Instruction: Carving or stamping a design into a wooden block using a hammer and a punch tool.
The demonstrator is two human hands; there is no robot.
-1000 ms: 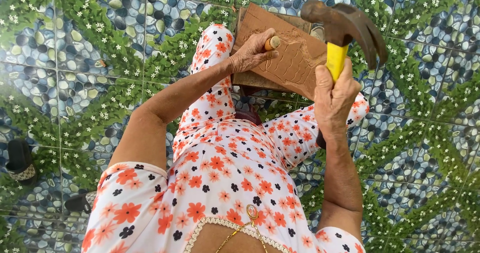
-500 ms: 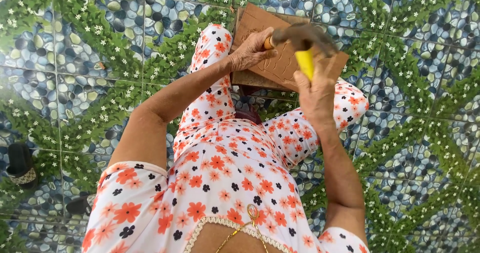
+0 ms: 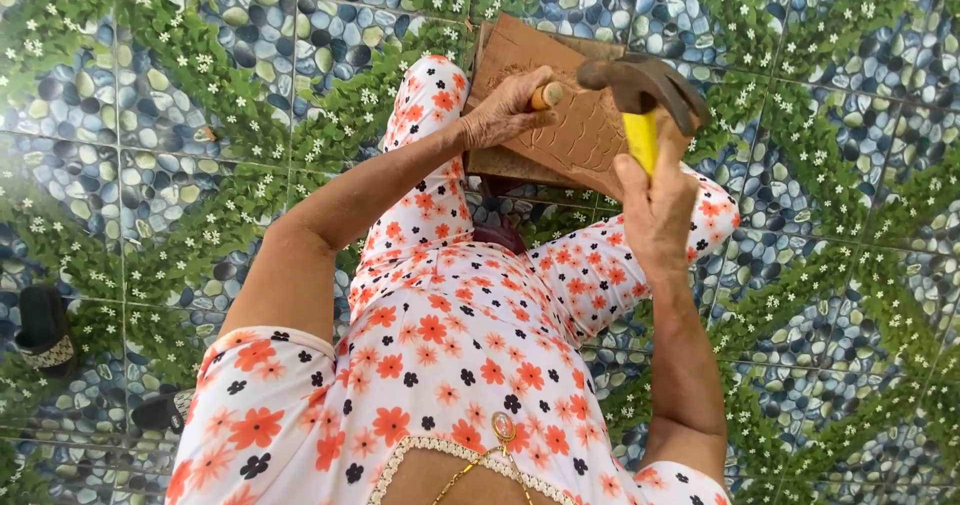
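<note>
Overhead, right hand [image 3: 657, 205] raises hammer [image 3: 640, 90]; left hand [image 3: 505, 115] pinches chisel [image 3: 548, 95].

Raised knees [image 3: 430, 145] flank wooden board [image 3: 590, 135]; tiled floor [image 3: 200, 115] open left, right; sandals [image 3: 45, 330] far left.

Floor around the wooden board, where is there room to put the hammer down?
The tiled floor left of the wooden board is bare, also right of the hammer. Crowded: board's middle, with both hands and chisel; sandals lower left.
</note>
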